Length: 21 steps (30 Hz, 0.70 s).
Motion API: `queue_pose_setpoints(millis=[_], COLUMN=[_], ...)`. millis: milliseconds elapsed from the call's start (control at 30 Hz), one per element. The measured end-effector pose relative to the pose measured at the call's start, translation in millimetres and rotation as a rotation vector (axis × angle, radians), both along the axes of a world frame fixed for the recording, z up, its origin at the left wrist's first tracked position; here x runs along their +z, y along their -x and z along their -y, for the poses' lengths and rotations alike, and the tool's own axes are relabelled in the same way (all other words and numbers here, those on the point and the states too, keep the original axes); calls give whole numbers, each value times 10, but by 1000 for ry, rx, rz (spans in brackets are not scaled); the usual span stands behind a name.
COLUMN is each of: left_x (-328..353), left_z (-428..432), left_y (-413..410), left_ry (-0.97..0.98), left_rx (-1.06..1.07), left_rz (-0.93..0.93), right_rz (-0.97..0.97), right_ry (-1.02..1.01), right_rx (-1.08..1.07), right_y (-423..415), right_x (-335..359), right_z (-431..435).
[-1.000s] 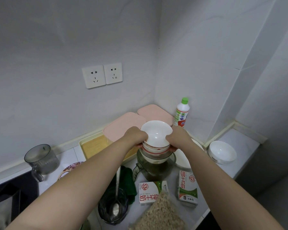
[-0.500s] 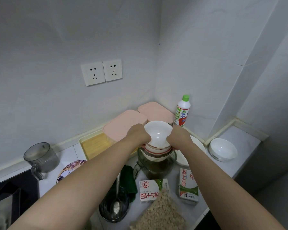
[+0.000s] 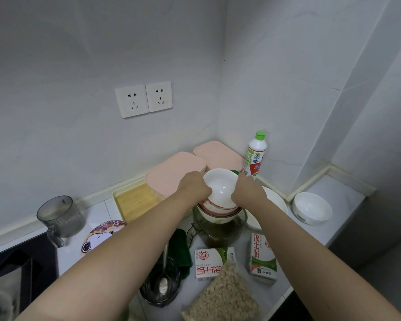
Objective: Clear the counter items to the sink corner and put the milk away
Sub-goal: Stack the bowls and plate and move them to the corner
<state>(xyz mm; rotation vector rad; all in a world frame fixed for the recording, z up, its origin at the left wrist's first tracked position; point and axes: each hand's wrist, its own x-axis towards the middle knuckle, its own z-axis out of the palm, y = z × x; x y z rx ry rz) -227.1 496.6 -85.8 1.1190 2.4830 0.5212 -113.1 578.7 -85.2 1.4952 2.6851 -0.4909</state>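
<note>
The desk (image 3: pixel 97 214) is looking almost as it did a second ago: the view is drifting a little, but nothing on it is changing place. The dark sink (image 3: pixel 14 267) is showing at the desk's left edge, well apart from the work. The glass jug (image 3: pixel 220 230) is still standing mid-desk, in front of the back right corner. The stack of bowls (image 3: pixel 221 188) is still sitting at its mouth (whether resting on the rim or held just clear of it, I cannot tell). The left hand (image 3: pixel 193 188) and the right hand (image 3: pixel 248 191) are staying on opposite sides of the stack. Their fingers (image 3: pixel 206 190) are curling round the bowls and clamping on them, so the grip is holding, not letting go. The two milk cartons (image 3: pixel 208 262) are lying untouched near the front edge, so putting the milk away is still waiting. The one small difference is a sliver of green (image 3: pixel 234 172) now peeking out behind the top bowl, suggesting the stack is shifting slightly. By my reading the bowls are only starting to be moved.
</note>
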Motion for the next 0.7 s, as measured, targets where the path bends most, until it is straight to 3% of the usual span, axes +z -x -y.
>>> queue_pose_setpoints(millis=[200, 400, 567, 633, 700], left_x=[-149, -161, -77, -73, -57], left_z=[108, 90, 114, 92, 86], left_y=[16, -21, -64, -62, -70], left_ry=[-102, -173, -146, -177, -218], left_rx=[81, 146, 69, 52, 18], left_rz=[26, 235, 279, 193, 226], right_rz=[25, -33, -225, -347, -516], right_ry=[-59, -1, 215, 294, 424], right_rx=[43, 85, 95, 65, -39], right_y=[-16, 16, -33, -65, -67], right_x=[50, 46, 14, -15, -78], right_z=[35, 16, -20, -40, -70])
